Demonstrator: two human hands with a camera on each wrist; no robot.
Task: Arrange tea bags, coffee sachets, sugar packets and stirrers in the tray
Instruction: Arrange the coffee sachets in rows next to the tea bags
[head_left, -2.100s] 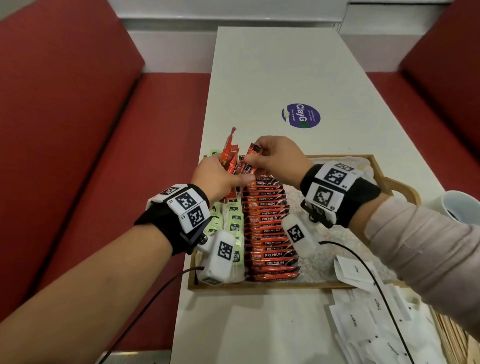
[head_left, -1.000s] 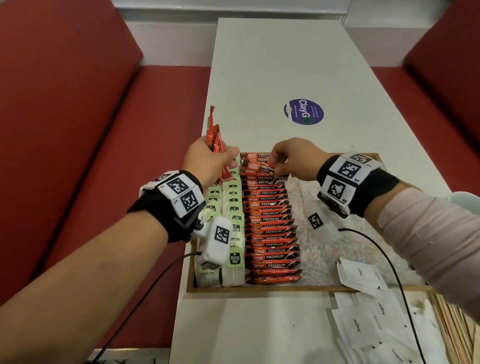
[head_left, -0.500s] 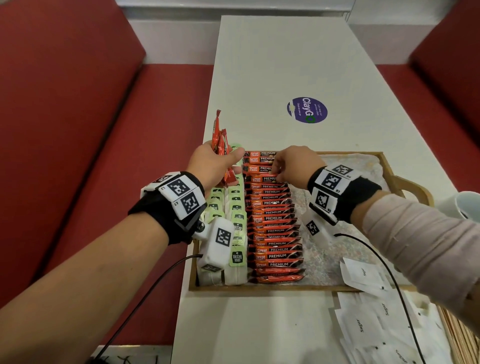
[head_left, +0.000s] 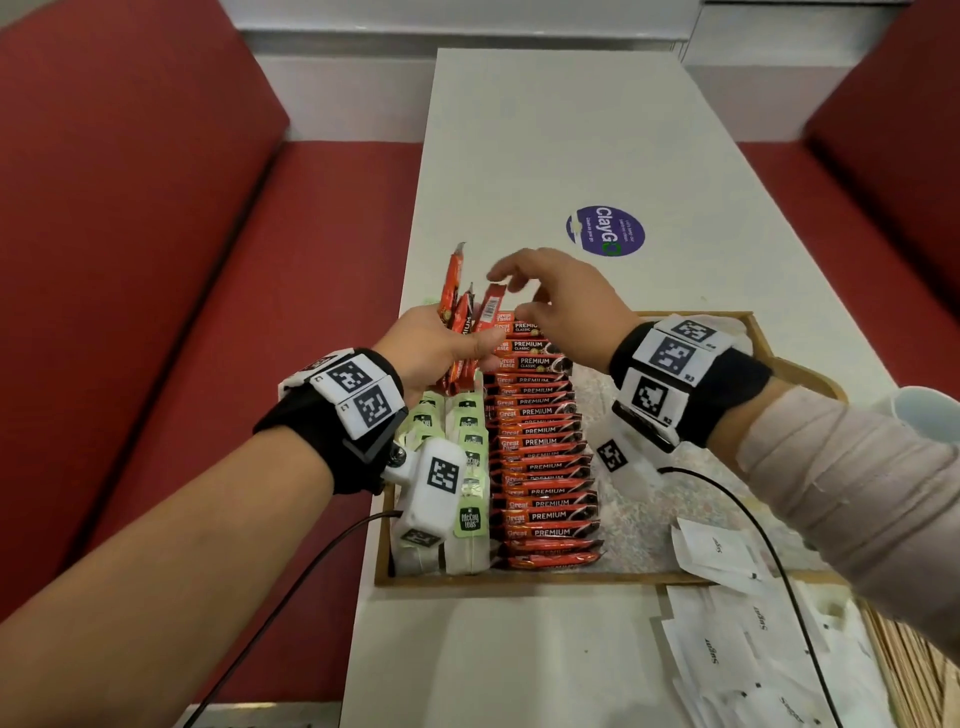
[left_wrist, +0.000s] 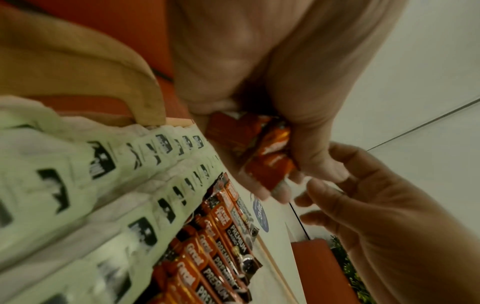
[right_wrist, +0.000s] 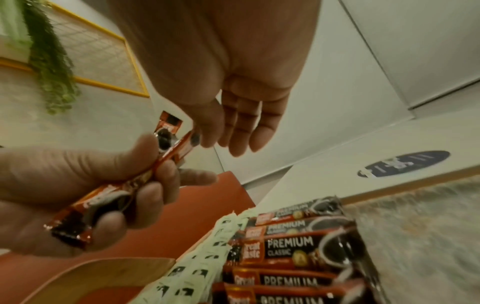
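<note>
Red seats flank our white bench (head_left: 545, 130). At the tray's (head_left: 519, 578) far left corner, our left hand (head_left: 431, 343) grips spare coffee sachets (head_left: 460, 312) upright; our right hand (head_left: 566, 306) hovers beside them, fingers (right_wrist: 241, 131) spread, holding nothing.

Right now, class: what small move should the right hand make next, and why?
Probably pinch the nearest of the coffee sachets that the left hand grips: the right hand hovers open and empty beside them, and the tray row ends just below.
</note>
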